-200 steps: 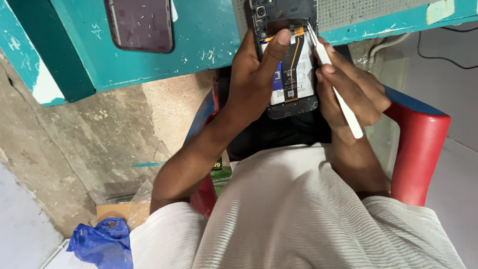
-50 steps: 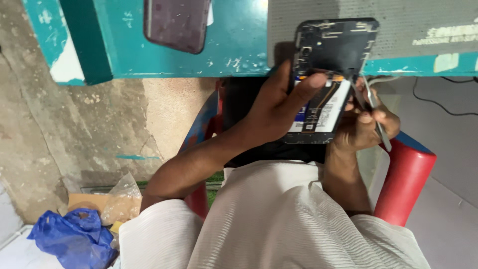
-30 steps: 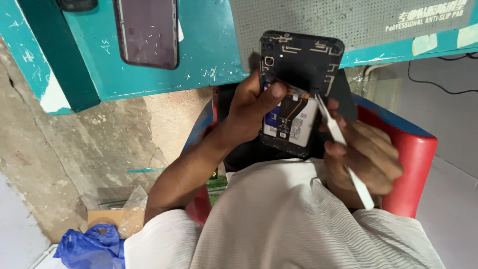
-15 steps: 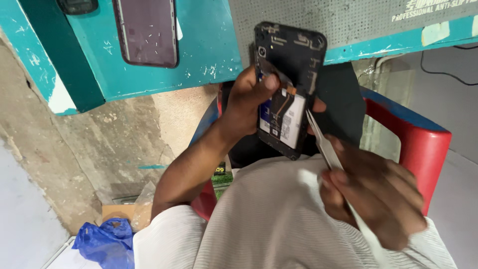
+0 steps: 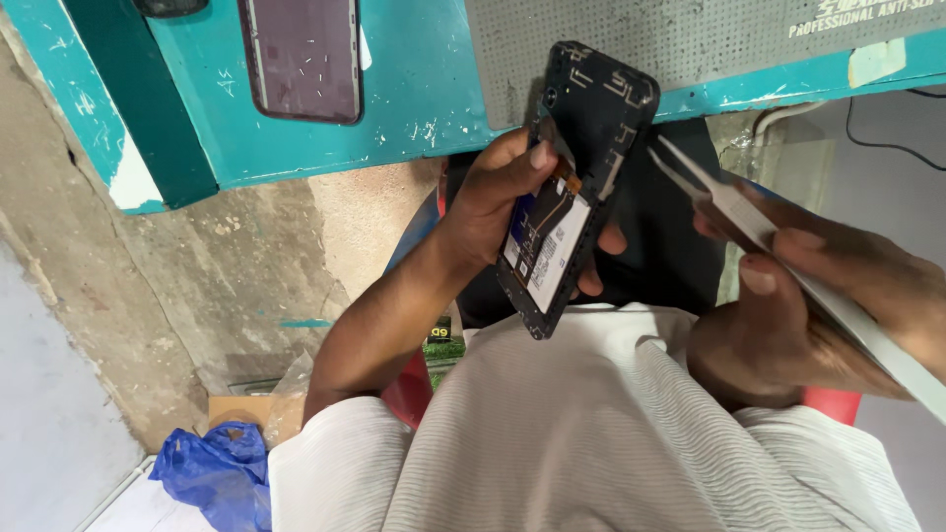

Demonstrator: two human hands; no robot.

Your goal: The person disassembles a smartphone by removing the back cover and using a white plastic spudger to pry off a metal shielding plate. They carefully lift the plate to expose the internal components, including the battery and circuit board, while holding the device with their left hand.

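Note:
My left hand (image 5: 503, 197) grips an opened black phone (image 5: 576, 177) with its back cover off, tilted, its battery and flex cable showing. The thumb lies over the phone's inner face and the fingers wrap behind it. My right hand (image 5: 818, 305) holds white tweezers (image 5: 734, 212), whose tips point up-left and stop just right of the phone's edge, apart from it.
A teal table (image 5: 414, 89) spans the top, with a dark phone (image 5: 301, 59) lying on it and a grey perforated mat (image 5: 709, 39). A red chair (image 5: 414, 389) is under me. A blue plastic bag (image 5: 212, 473) and cardboard lie on the floor at lower left.
The phone has tilted and shifted right. My right hand moved up from lower right, bringing the tweezers' tips back beside the phone's right edge.

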